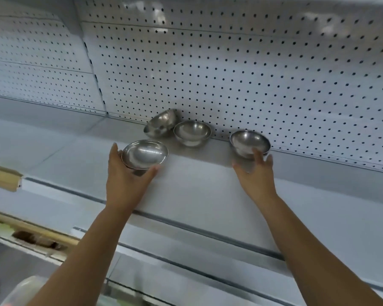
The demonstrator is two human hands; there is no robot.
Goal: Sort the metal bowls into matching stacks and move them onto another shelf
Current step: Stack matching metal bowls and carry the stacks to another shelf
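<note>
Steel shallow bowl (144, 153) rim-up, left hand (126, 173) | right hand (255, 171) touching deeper bowl (249, 143)

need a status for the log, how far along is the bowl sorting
Early on. No stack shows yet: four metal bowls sit singly on the shelf. The left hand has a grip on the shallow bowl; the right hand touches the rim of the right bowl. The tilted bowl and middle bowl are untouched. Matching, stacking and moving remain.
</note>
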